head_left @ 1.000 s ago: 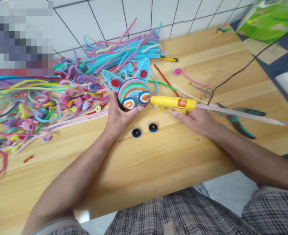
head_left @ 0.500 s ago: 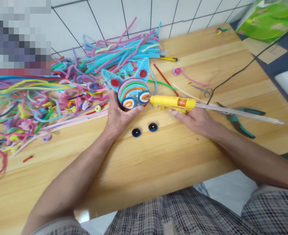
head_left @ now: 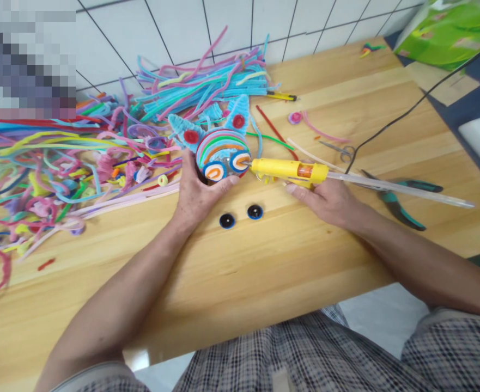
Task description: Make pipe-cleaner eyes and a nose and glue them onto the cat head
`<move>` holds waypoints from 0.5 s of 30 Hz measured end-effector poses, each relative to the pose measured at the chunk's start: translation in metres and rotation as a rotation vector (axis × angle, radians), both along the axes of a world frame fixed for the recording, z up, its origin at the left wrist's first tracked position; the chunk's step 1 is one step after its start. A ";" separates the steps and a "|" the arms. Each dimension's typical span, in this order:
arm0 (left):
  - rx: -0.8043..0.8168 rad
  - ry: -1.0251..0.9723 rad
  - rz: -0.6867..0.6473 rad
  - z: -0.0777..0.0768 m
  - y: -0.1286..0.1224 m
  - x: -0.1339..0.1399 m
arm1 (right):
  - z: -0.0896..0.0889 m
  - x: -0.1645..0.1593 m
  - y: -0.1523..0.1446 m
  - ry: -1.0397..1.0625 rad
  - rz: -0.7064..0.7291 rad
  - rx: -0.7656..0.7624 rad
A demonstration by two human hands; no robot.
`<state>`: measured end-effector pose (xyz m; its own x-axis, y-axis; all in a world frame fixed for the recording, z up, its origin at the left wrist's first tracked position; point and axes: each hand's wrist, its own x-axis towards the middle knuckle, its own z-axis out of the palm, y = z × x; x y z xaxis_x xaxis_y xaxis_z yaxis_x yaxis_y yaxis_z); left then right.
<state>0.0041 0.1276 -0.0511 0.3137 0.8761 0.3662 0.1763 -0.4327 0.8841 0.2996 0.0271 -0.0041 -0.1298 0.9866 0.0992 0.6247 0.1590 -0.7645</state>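
With the right hand (head_left: 333,202) wrapped around the grip of the yellow hot-glue gun (head_left: 278,168), aimed the nozzle (head_left: 246,164) at the middle of a blue-rimmed oval eye (head_left: 240,161) on the striped pipe-cleaner animal head (head_left: 222,144); could not tell whether touching or just short. With the left hand (head_left: 199,190) curved part-closed about the lower left of that head, thumb (head_left: 225,186) along the bottom edge, held it on or just over the tabletop (head_left: 223,283), between both hands; could not see the fingers behind. Judged best to squeeze lightly, laying a small dab in the centre rather than flooding the eye, and to grip the head firmly without crushing it. Needed to mind the thumb, just below the probably hot nozzle, and to move the gun gently, clear of the two black discs (head_left: 227,220) lying near and without snagging the power cord (head_left: 399,115) or bumping the long clear glue stick (head_left: 403,189).
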 end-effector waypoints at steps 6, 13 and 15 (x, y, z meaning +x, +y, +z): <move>0.025 -0.013 0.016 0.000 0.001 0.002 | -0.002 0.003 0.001 -0.013 -0.001 -0.002; 0.048 -0.011 0.055 -0.005 0.002 0.000 | -0.003 0.005 0.002 -0.029 -0.002 0.009; 0.054 -0.022 0.060 -0.005 0.001 0.001 | -0.002 0.005 0.002 -0.038 0.007 0.005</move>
<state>0.0046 0.1290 -0.0558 0.2531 0.8717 0.4197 0.1843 -0.4693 0.8636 0.3046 0.0288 -0.0064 -0.1408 0.9850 0.0994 0.6523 0.1678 -0.7392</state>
